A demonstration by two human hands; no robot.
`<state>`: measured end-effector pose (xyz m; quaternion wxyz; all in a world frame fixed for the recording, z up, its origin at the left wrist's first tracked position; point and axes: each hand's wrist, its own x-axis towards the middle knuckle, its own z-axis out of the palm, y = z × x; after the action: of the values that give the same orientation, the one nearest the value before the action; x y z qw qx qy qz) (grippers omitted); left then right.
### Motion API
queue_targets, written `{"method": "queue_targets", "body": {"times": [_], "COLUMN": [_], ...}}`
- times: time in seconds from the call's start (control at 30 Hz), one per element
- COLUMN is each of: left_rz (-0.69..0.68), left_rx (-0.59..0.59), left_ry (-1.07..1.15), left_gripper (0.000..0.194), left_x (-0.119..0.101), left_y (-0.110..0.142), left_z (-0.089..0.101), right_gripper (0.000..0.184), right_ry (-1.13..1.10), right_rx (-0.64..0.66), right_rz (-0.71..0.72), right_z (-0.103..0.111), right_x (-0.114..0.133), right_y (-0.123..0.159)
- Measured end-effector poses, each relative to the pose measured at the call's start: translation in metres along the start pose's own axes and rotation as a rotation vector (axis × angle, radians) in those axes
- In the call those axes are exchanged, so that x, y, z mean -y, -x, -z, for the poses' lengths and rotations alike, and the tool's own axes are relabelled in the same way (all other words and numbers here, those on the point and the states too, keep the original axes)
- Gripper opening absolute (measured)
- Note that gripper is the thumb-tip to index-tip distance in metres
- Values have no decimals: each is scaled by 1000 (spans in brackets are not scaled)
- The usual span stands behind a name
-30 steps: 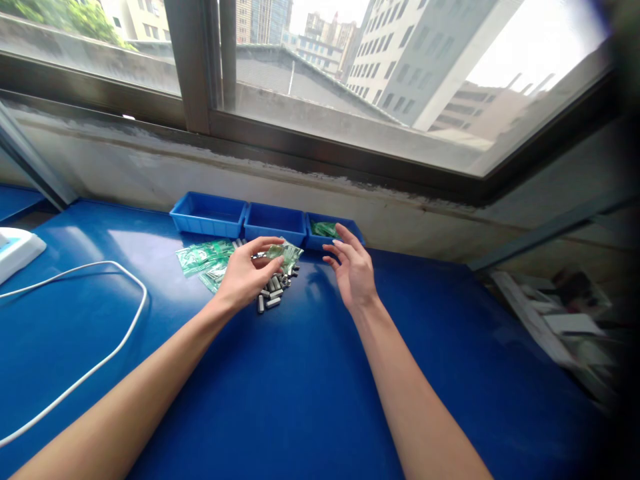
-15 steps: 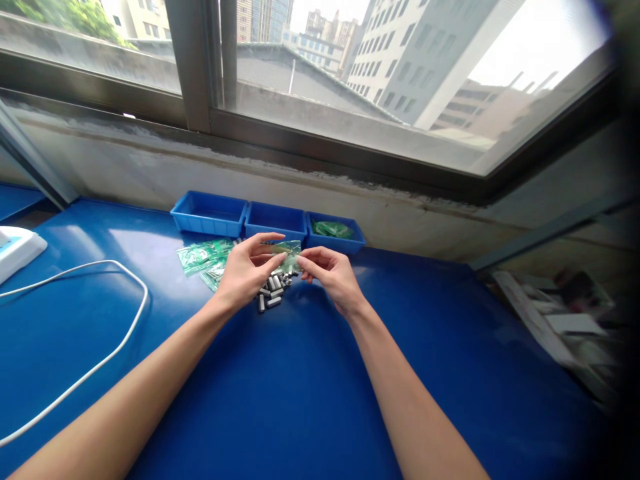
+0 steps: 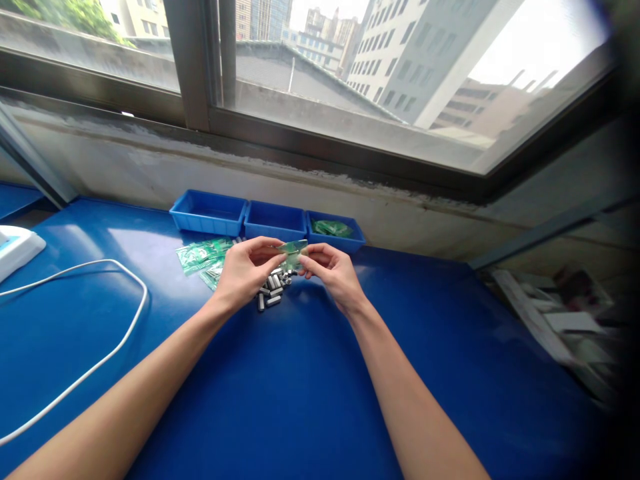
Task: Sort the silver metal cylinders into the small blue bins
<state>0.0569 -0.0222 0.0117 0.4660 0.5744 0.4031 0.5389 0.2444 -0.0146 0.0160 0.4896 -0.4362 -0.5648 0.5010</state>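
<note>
Between my two hands hangs a small clear-and-green plastic bag (image 3: 294, 247). My left hand (image 3: 249, 267) pinches its left side between thumb and fingers. On the other side, my right hand (image 3: 333, 275) has thumb and fingertips closed on its right edge. Whether anything is inside the bag I cannot tell. Just below and behind the fingers lies a pile of short metallic cylinders (image 3: 273, 287), partly covered by the hands. Several green plastic bags (image 3: 203, 256) lie flat on the table left of my left hand.
Three blue bins stand in a row by the wall: a left bin (image 3: 207, 220), a middle bin (image 3: 275, 223) and a right bin (image 3: 357, 241) with green bags (image 3: 331, 229) inside. A white cable (image 3: 131, 327) curves across the blue table (image 3: 280, 400) from a white device (image 3: 20, 250).
The left fingers have come down onto the bag's upper edge, closing with the thumb. The bag's top has shifted slightly right, and both hands remain over the pile.
</note>
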Motion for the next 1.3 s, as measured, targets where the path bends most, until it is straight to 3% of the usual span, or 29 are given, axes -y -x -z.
{"method": "queue_targets", "body": {"times": [0.13, 0.3, 0.57, 0.87, 1.07, 1.2, 1.3], "left_rz": [-51, -197, -311, -358, -357, -373, -370], "left_rx": [-19, -91, -6, 37, 58, 64, 47], "left_ry": [-93, -345, -528, -611, -621, -669, -747], "left_gripper": [39, 26, 21, 21, 20, 21, 22], "left_x": [-1, -3, 1, 4, 4, 3, 0], "left_y": [2, 4, 6, 5, 7, 7, 3], "left_z": [-1, -3, -4, -3, -3, 0, 7], "right_gripper": [37, 39, 38, 37, 34, 24, 19], "right_ry": [14, 28, -29, -155, 99, 472, 587], "right_rx": [-10, -128, -391, -599, -627, -642, -568], "right_rz": [-21, -59, 0, 104, 135, 226, 231], "right_z": [3, 8, 15, 46, 54, 46, 35], "right_x": [-2, -8, -10, -14, -17, -10, -5], "right_y": [-1, -4, -9, -20, -19, -12, -7]}}
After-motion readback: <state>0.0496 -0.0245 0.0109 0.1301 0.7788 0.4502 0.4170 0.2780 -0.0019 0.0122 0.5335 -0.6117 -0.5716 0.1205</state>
